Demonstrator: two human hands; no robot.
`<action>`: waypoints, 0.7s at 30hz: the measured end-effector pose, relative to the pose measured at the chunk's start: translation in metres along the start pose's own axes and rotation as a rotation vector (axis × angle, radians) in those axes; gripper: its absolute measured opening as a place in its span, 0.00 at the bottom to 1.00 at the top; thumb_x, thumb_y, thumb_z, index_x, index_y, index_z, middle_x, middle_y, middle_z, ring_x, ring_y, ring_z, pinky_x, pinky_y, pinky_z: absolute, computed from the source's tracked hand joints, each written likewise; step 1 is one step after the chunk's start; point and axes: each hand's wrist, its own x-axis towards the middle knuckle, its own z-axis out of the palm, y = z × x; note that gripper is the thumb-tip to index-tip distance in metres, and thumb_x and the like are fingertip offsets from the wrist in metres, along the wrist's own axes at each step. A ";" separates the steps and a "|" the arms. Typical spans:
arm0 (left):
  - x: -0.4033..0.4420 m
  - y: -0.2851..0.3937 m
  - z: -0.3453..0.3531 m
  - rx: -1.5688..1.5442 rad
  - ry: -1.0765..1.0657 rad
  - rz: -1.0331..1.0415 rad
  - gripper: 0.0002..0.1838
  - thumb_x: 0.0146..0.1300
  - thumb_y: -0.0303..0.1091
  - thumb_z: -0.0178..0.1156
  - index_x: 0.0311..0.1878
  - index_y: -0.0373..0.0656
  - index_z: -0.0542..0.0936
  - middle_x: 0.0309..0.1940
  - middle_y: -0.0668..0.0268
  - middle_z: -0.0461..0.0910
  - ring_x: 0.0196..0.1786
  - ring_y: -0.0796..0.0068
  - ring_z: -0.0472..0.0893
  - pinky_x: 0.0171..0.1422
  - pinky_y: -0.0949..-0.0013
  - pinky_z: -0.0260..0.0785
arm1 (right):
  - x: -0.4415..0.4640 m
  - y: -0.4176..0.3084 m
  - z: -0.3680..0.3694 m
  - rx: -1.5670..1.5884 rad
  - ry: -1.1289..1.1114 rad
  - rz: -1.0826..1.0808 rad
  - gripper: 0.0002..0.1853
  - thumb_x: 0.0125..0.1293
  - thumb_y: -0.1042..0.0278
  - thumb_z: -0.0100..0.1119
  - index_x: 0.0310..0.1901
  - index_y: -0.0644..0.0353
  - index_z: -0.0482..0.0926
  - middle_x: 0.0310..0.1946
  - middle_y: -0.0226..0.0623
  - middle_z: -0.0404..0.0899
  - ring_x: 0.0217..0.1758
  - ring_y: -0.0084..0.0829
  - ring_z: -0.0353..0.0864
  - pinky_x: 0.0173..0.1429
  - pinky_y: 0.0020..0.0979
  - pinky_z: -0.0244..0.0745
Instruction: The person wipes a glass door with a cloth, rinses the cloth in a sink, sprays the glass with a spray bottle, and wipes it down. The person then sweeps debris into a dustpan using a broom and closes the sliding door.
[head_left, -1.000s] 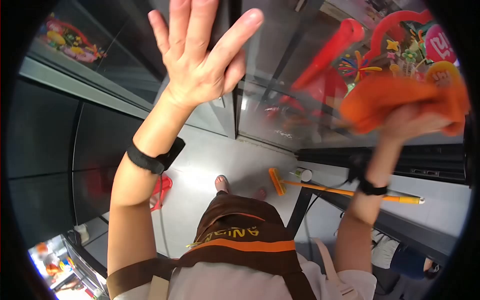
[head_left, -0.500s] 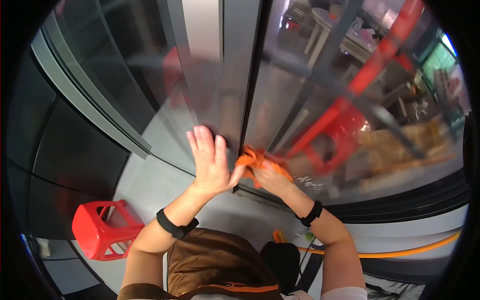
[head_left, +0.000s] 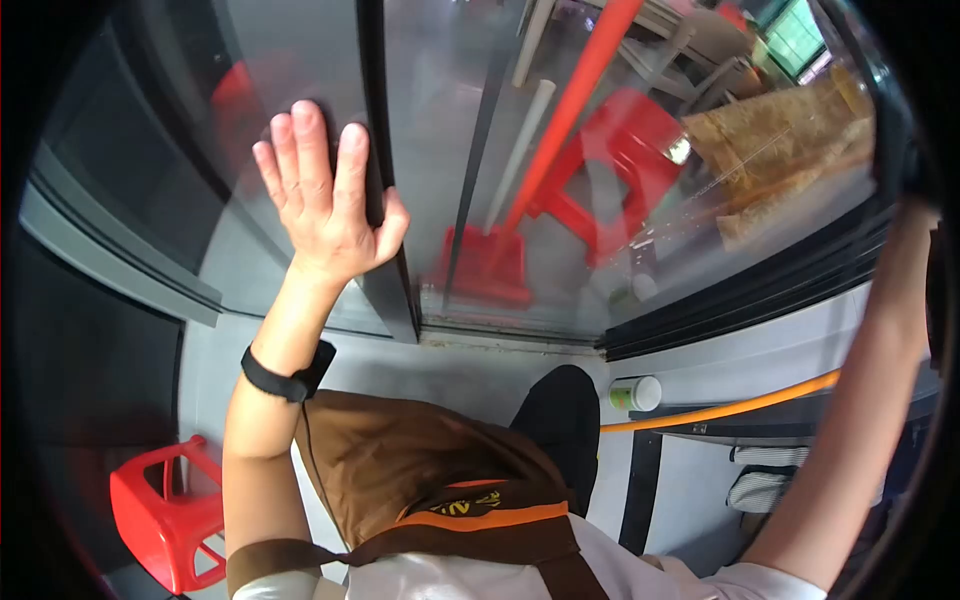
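– One left hand (head_left: 328, 215), open, seemingly against tall grey-framed glass door (head_left: 320, 50) ahead; right hand (head_left: 921, 210) at dark margin, grip not discernible.
– Handling?
– Probably stiff, heavy, slippery, fragile; best held by frame (head_left: 387, 300).

R forearm (head_left: 870, 390) runs into dark R edge; R hand + anything held n/v. Orange pole (head_left: 735, 408) part-hidden behind forearm. Apron lettering (head_left: 468, 507) folded, illegible. Tub label (head_left: 622, 394) too sm. to read.

Pale floor (head_left: 450, 380); a red stool (head_left: 142, 522) near dark panels (head_left: 95, 350); a chair (head_left: 718, 42) and bright greenish window (head_left: 797, 40) show at upper right.
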 end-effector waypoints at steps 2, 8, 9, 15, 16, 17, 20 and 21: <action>-0.002 0.001 0.005 0.017 0.001 0.010 0.38 0.45 0.35 0.53 0.65 0.38 0.63 0.66 0.39 0.55 0.71 0.41 0.50 0.74 0.46 0.30 | -0.030 -0.038 0.021 0.035 -0.043 0.017 0.23 0.51 0.54 0.55 0.50 0.48 0.76 0.51 0.31 0.76 0.56 0.31 0.74 0.61 0.42 0.63; -0.005 -0.001 0.004 0.026 -0.046 0.070 0.41 0.45 0.33 0.54 0.67 0.35 0.58 0.66 0.35 0.51 0.72 0.38 0.47 0.73 0.45 0.31 | -0.311 -0.209 0.052 0.679 -0.719 -0.269 0.23 0.49 0.50 0.58 0.48 0.46 0.78 0.50 0.31 0.77 0.54 0.34 0.75 0.60 0.47 0.64; -0.005 0.001 -0.001 0.035 -0.048 0.073 0.41 0.45 0.33 0.54 0.67 0.35 0.57 0.67 0.35 0.50 0.72 0.38 0.46 0.73 0.45 0.31 | -0.351 -0.203 0.059 0.717 -0.626 -0.363 0.24 0.48 0.49 0.58 0.49 0.44 0.78 0.50 0.28 0.77 0.53 0.32 0.76 0.59 0.45 0.65; -0.002 0.008 -0.004 0.063 -0.117 0.076 0.42 0.48 0.36 0.56 0.67 0.31 0.55 0.67 0.35 0.47 0.71 0.37 0.45 0.73 0.43 0.33 | -0.179 -0.043 0.067 0.515 -0.510 -0.054 0.27 0.49 0.45 0.56 0.53 0.40 0.75 0.53 0.24 0.75 0.57 0.31 0.73 0.62 0.46 0.62; -0.002 0.011 -0.003 0.049 -0.127 0.085 0.42 0.48 0.36 0.57 0.67 0.31 0.54 0.68 0.36 0.47 0.72 0.38 0.45 0.73 0.43 0.33 | -0.134 -0.003 0.061 0.368 -0.343 -0.028 0.27 0.49 0.45 0.56 0.53 0.40 0.74 0.53 0.25 0.75 0.57 0.31 0.73 0.62 0.46 0.62; 0.000 0.012 0.000 0.041 -0.126 0.090 0.42 0.48 0.35 0.57 0.68 0.31 0.54 0.68 0.36 0.47 0.72 0.38 0.44 0.72 0.43 0.33 | -0.098 0.028 0.051 0.238 -0.201 -0.003 0.27 0.49 0.46 0.56 0.53 0.40 0.74 0.53 0.25 0.75 0.57 0.31 0.73 0.62 0.46 0.62; 0.001 0.016 -0.002 0.011 -0.141 0.096 0.42 0.50 0.30 0.59 0.68 0.32 0.52 0.69 0.39 0.45 0.72 0.41 0.43 0.73 0.45 0.33 | -0.070 0.065 0.034 0.033 0.040 0.089 0.27 0.50 0.46 0.56 0.54 0.41 0.74 0.53 0.25 0.75 0.57 0.31 0.72 0.62 0.46 0.62; 0.000 0.017 -0.003 0.014 -0.137 0.100 0.42 0.51 0.30 0.59 0.69 0.32 0.51 0.69 0.39 0.46 0.72 0.41 0.43 0.73 0.45 0.33 | -0.081 0.061 0.040 0.014 0.056 0.116 0.27 0.50 0.46 0.56 0.54 0.41 0.74 0.53 0.25 0.75 0.57 0.31 0.72 0.62 0.45 0.62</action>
